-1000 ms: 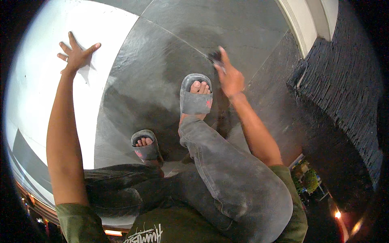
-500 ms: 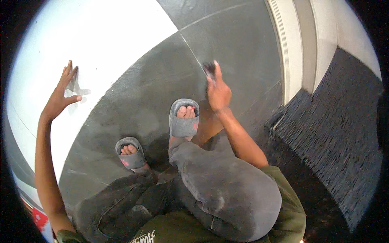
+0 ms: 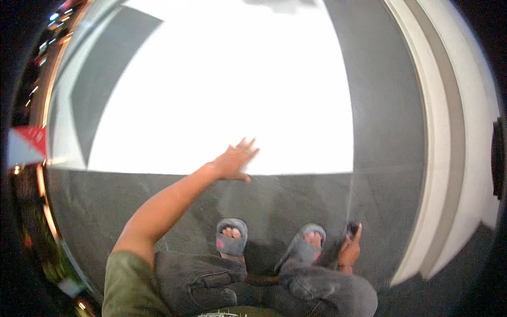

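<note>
My left hand [image 3: 235,158] reaches forward with fingers spread, holding nothing. It is over the near edge of a large bright white floor panel [image 3: 227,100]; whether it touches the panel is unclear. Low on the right, beside my right foot, my right hand [image 3: 348,252] is closed on a small brush with dark bristles [image 3: 352,229]. The brush is close to a thin pale line [image 3: 349,198] on the dark grey floor [image 3: 296,198]. Its handle is mostly hidden by my fingers.
My feet, in grey slide sandals [image 3: 232,236], stand on the grey floor below the white panel. Along the right runs a pale moulded wall base [image 3: 441,132]. A red and white thing [image 3: 29,142] and blurred lights lie beyond the left edge.
The view has swung round, bringing the whole white panel ahead of me. My left hand has moved from the far left to the middle. My right hand, still gripping the brush, now appears lower right.
</note>
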Tool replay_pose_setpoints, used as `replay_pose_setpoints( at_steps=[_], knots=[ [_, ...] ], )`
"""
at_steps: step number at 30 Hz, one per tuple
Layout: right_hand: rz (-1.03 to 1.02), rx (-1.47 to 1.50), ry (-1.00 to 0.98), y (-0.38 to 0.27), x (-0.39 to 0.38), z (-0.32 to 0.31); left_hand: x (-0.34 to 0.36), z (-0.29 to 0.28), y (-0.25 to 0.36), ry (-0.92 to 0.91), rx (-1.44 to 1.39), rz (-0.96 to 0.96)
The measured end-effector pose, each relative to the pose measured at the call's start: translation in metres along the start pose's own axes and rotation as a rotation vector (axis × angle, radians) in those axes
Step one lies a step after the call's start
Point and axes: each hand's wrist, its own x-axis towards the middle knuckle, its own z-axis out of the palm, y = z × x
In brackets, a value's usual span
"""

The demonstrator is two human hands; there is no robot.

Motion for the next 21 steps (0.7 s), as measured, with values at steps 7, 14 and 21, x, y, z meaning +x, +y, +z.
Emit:
replay_pose_setpoints(
  at_steps=[7,14,21],
  knots=[
    [0.094,0.06,0.028,-0.005,-0.001,0.016,-0.027,0.03,0.034,-0.125,0.094,-0.049],
    [0.151,0.132,-0.049,-0.052,0.006,0.005,-0.071,0.033,0.021,-0.144,0.026,-0.061],
    [0.016,0.043,0.034,0.017,-0.002,0.036,-0.063,0.04,0.01,-0.177,0.029,-0.073]
  ],
)
